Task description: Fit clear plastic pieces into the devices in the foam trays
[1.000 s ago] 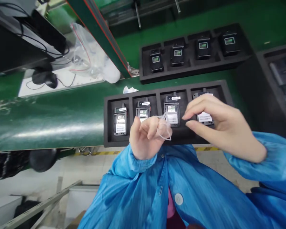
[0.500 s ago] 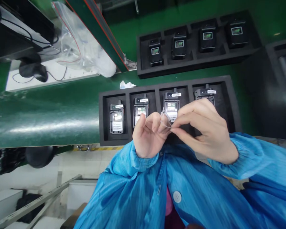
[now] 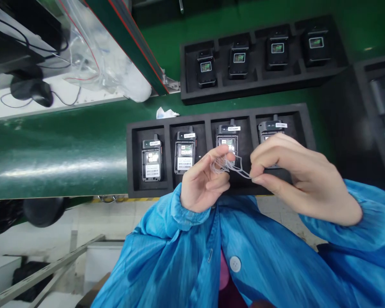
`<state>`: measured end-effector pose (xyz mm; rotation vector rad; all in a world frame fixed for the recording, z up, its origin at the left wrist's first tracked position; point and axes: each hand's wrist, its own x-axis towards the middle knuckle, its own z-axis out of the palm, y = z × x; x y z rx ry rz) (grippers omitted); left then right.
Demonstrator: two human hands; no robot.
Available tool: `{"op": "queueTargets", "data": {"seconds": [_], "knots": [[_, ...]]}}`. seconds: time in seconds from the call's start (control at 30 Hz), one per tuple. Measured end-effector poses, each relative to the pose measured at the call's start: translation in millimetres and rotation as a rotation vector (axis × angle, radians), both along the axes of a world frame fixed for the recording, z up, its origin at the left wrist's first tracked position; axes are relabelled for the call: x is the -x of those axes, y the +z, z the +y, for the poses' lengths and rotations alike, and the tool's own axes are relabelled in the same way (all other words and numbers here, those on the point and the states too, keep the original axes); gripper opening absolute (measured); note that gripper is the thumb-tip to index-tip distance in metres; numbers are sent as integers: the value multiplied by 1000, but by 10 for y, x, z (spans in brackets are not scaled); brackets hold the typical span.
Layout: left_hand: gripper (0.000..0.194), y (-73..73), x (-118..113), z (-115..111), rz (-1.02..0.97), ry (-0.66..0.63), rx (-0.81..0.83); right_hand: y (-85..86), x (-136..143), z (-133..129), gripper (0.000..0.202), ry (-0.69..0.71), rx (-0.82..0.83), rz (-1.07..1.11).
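Observation:
A small tangle of thin, whitish string (image 3: 223, 164) hangs between my two hands over the near foam tray. My left hand (image 3: 205, 179) holds the bunched loops between its curled fingers, palm turned up. A strand runs rightward from the bunch to my right hand (image 3: 295, 175), which pinches it between thumb and forefinger. Beneath my hands, handheld radios (image 3: 152, 158) lie in the compartments of the black foam tray (image 3: 167, 188), backs up with labels showing. The third radio (image 3: 227, 136) and the fourth radio (image 3: 271, 126) are partly covered by my hands.
Behind stands another foam tray (image 3: 208, 95) with several screen-up devices (image 3: 239, 60). Further black foam (image 3: 361, 107) is at the right. A crumpled white scrap (image 3: 167, 113) lies by the near tray. Plastic bags (image 3: 115, 64) and a mouse (image 3: 41, 93) are at the upper left.
My right hand has moved right, drawing a strand out from the bunch. The string loops now spread more widely at my left fingers. The whole view has shifted slightly.

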<state>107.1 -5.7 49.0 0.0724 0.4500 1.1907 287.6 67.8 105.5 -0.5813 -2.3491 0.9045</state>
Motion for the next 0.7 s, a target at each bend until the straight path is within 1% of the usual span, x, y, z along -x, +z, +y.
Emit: {"op": "queueTargets", "data": {"seconds": [0.1, 0.2, 0.27, 0.33, 0.4, 0.47, 0.53, 0.57, 0.63, 0.7], "knots": [[18, 43, 25, 17, 13, 35, 30, 35, -70, 18, 5, -6, 107, 11], [16, 116, 47, 41, 17, 80, 56, 74, -136, 28, 6, 29, 186, 10], [16, 179, 71, 54, 42, 100, 74, 100, -193, 51, 6, 59, 214, 3], [17, 252, 115, 69, 106, 106, 83, 113, -277, 100, 6, 60, 197, -14], [18, 328, 185, 97, 216, 87, 75, 101, -389, 175, 7, -30, 133, -55], [14, 395, 273, 156, 350, 46, 32, 68, -515, 261, 8, -184, 47, -122], [5, 444, 354, 257, 496, -8, -85, 34, -631, 334, 9, -297, -24, -208], [6, 459, 382, 322, 578, -43, -182, 19, -676, 364, 9, -308, -37, -246], [13, 466, 397, 472, 812, -133, -430, -17, -736, 418, 8, -294, -25, -291], [14, 427, 352, 627, 1122, -211, -738, -91, -757, 480, 8, -299, 11, -313]]}}
